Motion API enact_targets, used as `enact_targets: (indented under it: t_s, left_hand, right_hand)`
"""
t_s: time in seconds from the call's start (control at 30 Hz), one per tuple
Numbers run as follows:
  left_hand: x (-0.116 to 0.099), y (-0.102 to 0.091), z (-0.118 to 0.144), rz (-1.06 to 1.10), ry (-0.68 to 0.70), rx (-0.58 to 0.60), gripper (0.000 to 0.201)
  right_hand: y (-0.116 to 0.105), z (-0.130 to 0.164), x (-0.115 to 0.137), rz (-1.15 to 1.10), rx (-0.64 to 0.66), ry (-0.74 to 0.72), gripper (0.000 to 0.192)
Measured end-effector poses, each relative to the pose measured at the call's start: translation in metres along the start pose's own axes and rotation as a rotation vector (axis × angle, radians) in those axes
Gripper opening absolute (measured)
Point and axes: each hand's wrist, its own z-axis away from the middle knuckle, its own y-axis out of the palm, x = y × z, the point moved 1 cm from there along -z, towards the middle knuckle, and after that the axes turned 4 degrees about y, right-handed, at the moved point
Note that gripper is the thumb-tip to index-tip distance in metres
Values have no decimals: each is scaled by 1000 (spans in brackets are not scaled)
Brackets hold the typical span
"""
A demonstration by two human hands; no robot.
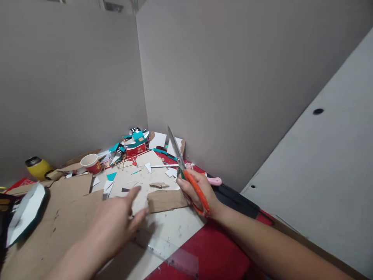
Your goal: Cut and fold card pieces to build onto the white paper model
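My right hand (pixel 199 184) is closed around a pair of scissors (pixel 194 186) with orange handles, its long metal blades pointing up and away. The blades look closed together. Something dark green shows by my right fingertips; I cannot make out what it is. Below that hand a torn strip of brown cardboard (pixel 166 201) lies on the white surface. My left hand (pixel 119 217), slightly blurred, hovers left of the strip with thumb and index finger apart and nothing between them. A small torn cardboard scrap (pixel 159 185) lies just beyond the strip.
A large cardboard sheet (pixel 61 217) covers the left side, near a yellow bottle (pixel 39 168) and a red-and-white paper cup (pixel 91 163). A clear ruler (pixel 175 256) lies in front. Paper scraps and a teal-and-red pile (pixel 136 140) stand by the grey partition (pixel 218 77).
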Motion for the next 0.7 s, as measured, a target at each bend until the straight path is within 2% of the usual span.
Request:
enact_targets:
  t_s: [0.07,0.17,0.27,0.4,0.47,0.57,0.63,0.7]
  left_hand:
    - [-7,29,-26,-277,87,34,58]
    - [-5,49,-61,-455,72,30,58]
    - [1,57,-78,-462,86,91,53]
    - [6,62,-79,-311,119,134,39]
    - [5,57,-76,-82,114,153,34]
    - [0,35,-68,343,79,220,34]
    - [-3,15,-62,503,21,265,37]
    - [-4,-1,-56,564,-40,303,36]
  right_hand:
    - [-1,-1,3,-11,-10,-9,29]
    - [-2,-3,8,1,-18,-42,32]
    - [-2,-4,11,-3,0,-43,32]
    - [-2,-5,7,-2,18,-32,29]
    - [-2,-6,4,19,23,-16,26]
    - [-5,-10,3,74,-2,-16,26]
    - [-7,-12,6,100,-8,-2,27]
    - [-6,-13,10,95,46,47,27]
